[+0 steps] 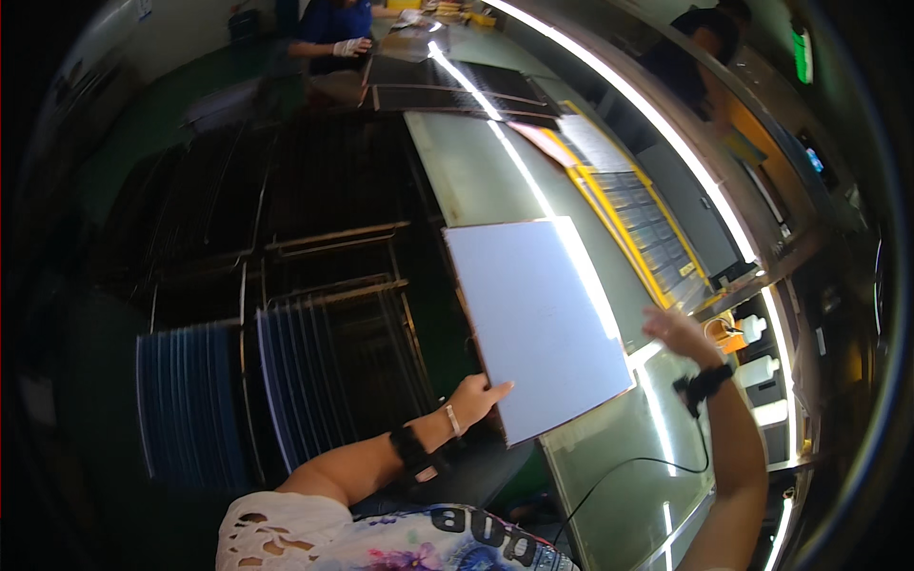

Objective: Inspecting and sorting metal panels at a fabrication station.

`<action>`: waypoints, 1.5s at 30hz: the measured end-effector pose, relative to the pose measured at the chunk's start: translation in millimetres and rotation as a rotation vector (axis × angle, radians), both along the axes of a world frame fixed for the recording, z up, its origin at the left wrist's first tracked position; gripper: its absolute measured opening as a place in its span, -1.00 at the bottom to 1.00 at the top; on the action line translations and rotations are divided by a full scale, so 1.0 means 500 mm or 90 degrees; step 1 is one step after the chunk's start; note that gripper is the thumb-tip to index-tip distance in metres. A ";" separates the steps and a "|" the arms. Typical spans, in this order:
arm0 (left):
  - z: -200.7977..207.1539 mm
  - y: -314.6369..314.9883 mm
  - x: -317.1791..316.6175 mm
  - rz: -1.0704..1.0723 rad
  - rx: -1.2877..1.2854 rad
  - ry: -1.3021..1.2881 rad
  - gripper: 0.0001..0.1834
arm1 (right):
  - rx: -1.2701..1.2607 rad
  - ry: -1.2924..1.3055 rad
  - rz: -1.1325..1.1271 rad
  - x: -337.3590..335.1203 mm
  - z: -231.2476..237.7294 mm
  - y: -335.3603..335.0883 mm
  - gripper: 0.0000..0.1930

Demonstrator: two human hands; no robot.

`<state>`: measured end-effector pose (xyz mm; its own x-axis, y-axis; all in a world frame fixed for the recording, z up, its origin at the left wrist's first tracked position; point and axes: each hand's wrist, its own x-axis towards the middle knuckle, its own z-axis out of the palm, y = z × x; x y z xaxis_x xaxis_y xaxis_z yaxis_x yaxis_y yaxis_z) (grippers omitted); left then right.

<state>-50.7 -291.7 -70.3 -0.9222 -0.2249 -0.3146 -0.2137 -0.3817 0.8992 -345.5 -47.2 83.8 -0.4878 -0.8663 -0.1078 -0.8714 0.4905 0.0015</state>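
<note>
The left hand [473, 397] has a grip on the near edge of a pale flat panel [538, 319], holding it tilted over the near end of the worktop [476, 171]. The right hand [678, 333], fingers released, hovers by the panel's right edge. Left stand slotted racks [286, 381]; beyond lies a yellow tray [647, 228].

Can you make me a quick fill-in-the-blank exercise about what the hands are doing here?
1. The left hand grips the ____ edge of the white panel.
2. The right hand is lifted near the panel's ____ side.
3. The rack left of the table holds upright ____ panels.

Missing words: bottom; right; blue
</note>
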 end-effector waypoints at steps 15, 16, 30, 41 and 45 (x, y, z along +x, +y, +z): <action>-0.089 -0.178 0.198 0.021 0.119 -0.046 -0.63 | -0.352 -0.725 -0.316 0.438 -0.009 -0.133 -0.65; -0.091 -0.194 0.199 0.074 0.107 -0.078 -0.53 | -0.370 -0.659 -0.281 0.480 0.004 -0.166 -0.71; -0.088 -0.132 0.197 0.088 0.220 -0.139 -0.09 | -0.306 -0.211 0.018 0.677 -0.181 -0.269 -0.83; -0.159 -0.112 0.193 0.077 0.145 -0.084 -0.16 | -0.267 -0.254 -0.037 0.684 -0.180 -0.290 -0.83; -0.138 -0.122 0.183 0.074 0.110 -0.076 -0.19 | -0.248 -0.232 -0.041 0.673 -0.167 -0.291 -0.84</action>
<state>40.7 -352.5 -139.4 -0.8475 -0.2604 -0.4626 -0.2602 -0.5558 0.7895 -8.9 -192.6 0.5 -0.5328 -0.8451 0.0435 -0.7493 0.4472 -0.4885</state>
